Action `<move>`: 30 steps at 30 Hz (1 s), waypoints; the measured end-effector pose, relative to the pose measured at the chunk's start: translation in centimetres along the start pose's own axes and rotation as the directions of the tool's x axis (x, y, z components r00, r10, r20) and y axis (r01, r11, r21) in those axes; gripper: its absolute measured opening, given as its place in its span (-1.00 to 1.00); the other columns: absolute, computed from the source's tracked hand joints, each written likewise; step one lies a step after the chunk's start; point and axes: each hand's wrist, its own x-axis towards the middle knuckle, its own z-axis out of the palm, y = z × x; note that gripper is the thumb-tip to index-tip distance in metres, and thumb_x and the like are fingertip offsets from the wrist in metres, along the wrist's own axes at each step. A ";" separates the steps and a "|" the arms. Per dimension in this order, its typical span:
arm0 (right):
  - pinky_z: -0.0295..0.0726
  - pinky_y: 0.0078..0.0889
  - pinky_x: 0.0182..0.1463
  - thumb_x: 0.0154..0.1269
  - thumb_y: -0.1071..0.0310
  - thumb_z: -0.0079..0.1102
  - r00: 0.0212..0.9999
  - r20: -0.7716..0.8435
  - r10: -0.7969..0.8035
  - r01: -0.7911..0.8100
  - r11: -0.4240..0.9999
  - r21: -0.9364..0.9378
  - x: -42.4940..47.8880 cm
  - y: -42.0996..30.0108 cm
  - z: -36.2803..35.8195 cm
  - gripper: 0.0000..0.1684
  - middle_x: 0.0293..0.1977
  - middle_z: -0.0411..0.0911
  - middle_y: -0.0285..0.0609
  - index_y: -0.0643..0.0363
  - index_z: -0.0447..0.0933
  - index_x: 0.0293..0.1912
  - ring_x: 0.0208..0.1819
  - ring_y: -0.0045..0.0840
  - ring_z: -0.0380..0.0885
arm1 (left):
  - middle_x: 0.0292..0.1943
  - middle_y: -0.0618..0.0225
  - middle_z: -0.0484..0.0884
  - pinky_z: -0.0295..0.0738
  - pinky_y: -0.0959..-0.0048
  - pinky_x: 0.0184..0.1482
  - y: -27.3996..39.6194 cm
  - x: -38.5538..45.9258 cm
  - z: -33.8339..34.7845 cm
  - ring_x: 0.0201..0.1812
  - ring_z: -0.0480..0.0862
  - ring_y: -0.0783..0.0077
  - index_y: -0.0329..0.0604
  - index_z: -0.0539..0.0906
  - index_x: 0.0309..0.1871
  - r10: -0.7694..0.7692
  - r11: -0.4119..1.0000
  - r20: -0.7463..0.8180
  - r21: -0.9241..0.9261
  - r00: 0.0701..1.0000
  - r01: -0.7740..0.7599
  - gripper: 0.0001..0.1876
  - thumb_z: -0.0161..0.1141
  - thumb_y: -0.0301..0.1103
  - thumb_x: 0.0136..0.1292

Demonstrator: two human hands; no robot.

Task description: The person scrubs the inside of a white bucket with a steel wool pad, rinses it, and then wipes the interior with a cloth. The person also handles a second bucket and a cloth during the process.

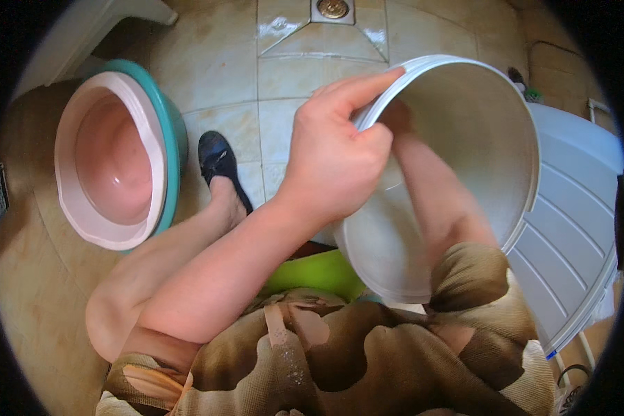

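Observation:
My left hand (338,148) grips the rim of a large white plastic bucket (478,114), with its thumb on the inner side. The bucket is tilted, and its wide mouth faces up toward me. My right forearm reaches inside it. Near the inner wall, beside the left thumb, my right hand (398,117) shows only in part; its fingers are hidden, so I cannot tell whether they hold anything. The bucket's lower edge rests close to my lap, against patterned brown clothing (343,359).
On the left, a pink basin (112,229) sits tilted inside a teal basin (174,135). A floor drain (333,8) lies ahead in wet tiles (286,78). A ribbed white panel (561,208) stands at right. Below are a lime-green object (317,273) and my dark shoe (218,158).

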 end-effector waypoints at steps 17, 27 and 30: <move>0.54 -0.14 0.11 0.37 0.29 -0.10 0.997 -0.016 0.077 -0.076 0.995 0.071 0.7 3.2 0.3 -0.65 -0.02 0.57 0.05 0.19 0.55 0.01 0.02 -0.11 0.56 | -0.05 0.24 0.66 0.45 0.54 0.09 -0.2 -0.4 -0.7 -0.02 0.61 0.49 -0.37 0.59 0.09 -0.003 0.997 -0.042 -0.072 0.999 0.000 -0.53 -0.05 -0.67 0.06; 0.43 -0.16 0.24 0.41 0.21 -0.16 0.903 0.427 0.053 -0.123 0.983 0.139 -2.6 -8.6 -0.7 -0.56 0.11 0.49 0.12 0.17 0.53 0.12 0.14 -0.16 0.51 | -0.04 0.30 0.66 0.45 0.56 0.06 -0.1 -0.3 -0.1 -0.04 0.60 0.53 -0.36 0.59 0.10 -0.007 0.999 -0.106 0.053 0.994 0.013 -0.50 -0.07 -0.67 0.02; 0.43 -0.20 0.25 0.43 0.22 -0.19 0.919 0.353 0.177 -0.170 0.984 -0.051 -2.1 -1.0 -5.2 -0.56 0.11 0.50 0.07 0.14 0.50 0.16 0.14 -0.20 0.50 | 0.01 0.15 0.64 0.43 0.48 0.13 0.0 -0.3 0.1 0.03 0.60 0.35 -0.29 0.63 0.04 -0.040 0.998 -0.098 -0.046 0.994 0.036 -0.52 -0.01 -0.65 -0.02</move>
